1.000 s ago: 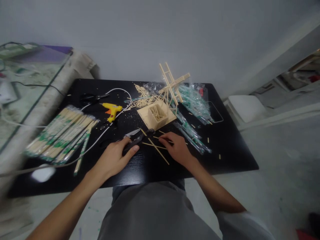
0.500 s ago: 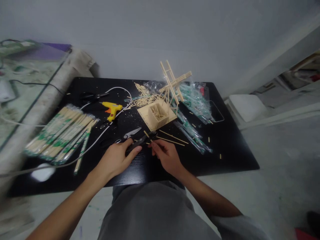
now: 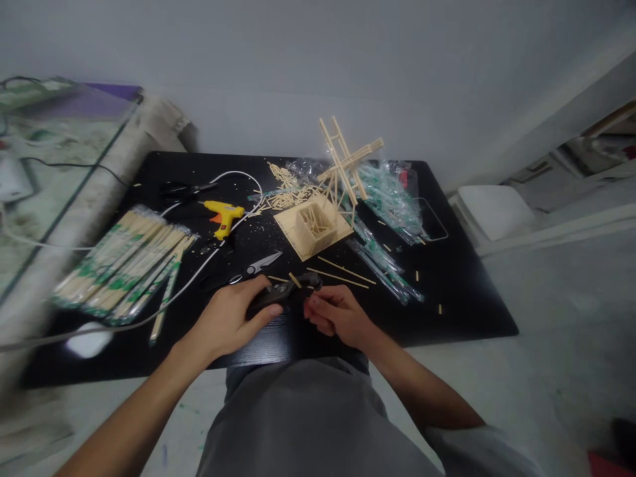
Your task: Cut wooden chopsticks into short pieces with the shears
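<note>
My left hand [image 3: 226, 315] is wrapped round a dark hand tool [image 3: 273, 293], whose exact kind I cannot make out. Across the tool's far part lies a short piece of wooden stick [image 3: 295, 280]. My right hand [image 3: 342, 315] is at the tool's right end, thumb and fingers pinched together; whatever they hold is hidden. Thin wooden sticks [image 3: 342, 278] lie just beyond it. Scissors [image 3: 262, 264] with open blades rest beyond my left hand. Farther back stands a windmill-like stick model [image 3: 342, 162] on a square wooden base [image 3: 289, 225], with a box of stick pieces on it.
A yellow glue gun [image 3: 226, 215] lies left of the model, its white cord looping over the black table [image 3: 467, 305]. Packaged chopsticks [image 3: 122, 265] cover the left side. Empty-looking green-printed wrappers [image 3: 390, 205] and a heap of cut sticks [image 3: 283, 192] lie behind.
My right hand has moved slightly right and down, off the stick it pinched before. A short stick piece now lies across the dark tool. My left hand keeps its grip.
</note>
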{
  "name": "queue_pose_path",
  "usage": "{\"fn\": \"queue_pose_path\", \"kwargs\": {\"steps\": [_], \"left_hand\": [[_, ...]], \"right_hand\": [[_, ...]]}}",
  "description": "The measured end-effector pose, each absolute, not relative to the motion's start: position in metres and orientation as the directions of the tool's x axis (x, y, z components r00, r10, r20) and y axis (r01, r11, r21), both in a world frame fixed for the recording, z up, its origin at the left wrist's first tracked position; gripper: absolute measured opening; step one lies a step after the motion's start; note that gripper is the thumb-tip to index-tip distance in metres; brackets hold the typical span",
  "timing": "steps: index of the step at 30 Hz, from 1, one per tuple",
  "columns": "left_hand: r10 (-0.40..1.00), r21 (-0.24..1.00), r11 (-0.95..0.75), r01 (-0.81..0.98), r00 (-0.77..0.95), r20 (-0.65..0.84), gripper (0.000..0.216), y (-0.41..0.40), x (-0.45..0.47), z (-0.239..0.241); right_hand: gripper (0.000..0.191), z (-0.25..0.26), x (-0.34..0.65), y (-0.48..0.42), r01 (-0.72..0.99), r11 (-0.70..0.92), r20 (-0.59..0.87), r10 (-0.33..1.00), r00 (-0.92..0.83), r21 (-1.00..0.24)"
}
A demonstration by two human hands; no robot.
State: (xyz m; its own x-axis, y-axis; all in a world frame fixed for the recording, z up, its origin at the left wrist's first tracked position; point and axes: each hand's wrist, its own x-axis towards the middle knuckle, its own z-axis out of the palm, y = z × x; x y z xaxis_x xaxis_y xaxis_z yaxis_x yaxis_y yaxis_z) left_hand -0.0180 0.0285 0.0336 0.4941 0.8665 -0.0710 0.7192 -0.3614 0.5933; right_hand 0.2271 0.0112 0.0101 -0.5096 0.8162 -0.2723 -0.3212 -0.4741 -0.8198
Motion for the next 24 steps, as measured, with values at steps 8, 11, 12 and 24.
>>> {"fn": "queue_pose_path", "kwargs": {"steps": [8, 11, 12, 24], "left_hand": [[0.816, 0.658, -0.428, 0.620, 0.577, -0.013, 0.040, 0.0322, -0.0224, 0.0296], [0.816, 0.649, -0.430, 0.628, 0.578, -0.019, 0.038, 0.0319, -0.0230, 0.0298], [0.817, 0.644, -0.429, 0.633, 0.576, -0.023, 0.038, 0.0317, -0.0231, 0.0303], [0.833, 0.654, -0.328, 0.682, 0.535, -0.140, 0.042, 0.0321, -0.0244, 0.0380]], "right_hand": [[0.046, 0.0090, 0.2255, 0.0076, -0.387, -0.743, -0.281, 0.598, -0.751, -0.546], [0.044, 0.0083, 0.2235, 0.0055, -0.405, -0.758, -0.249, 0.581, -0.775, -0.511], [0.044, 0.0081, 0.2228, 0.0048, -0.408, -0.757, -0.246, 0.583, -0.774, -0.510], [0.035, 0.0100, 0.2289, 0.0087, -0.287, -0.469, -0.214, 0.757, -0.617, -0.835]]}}
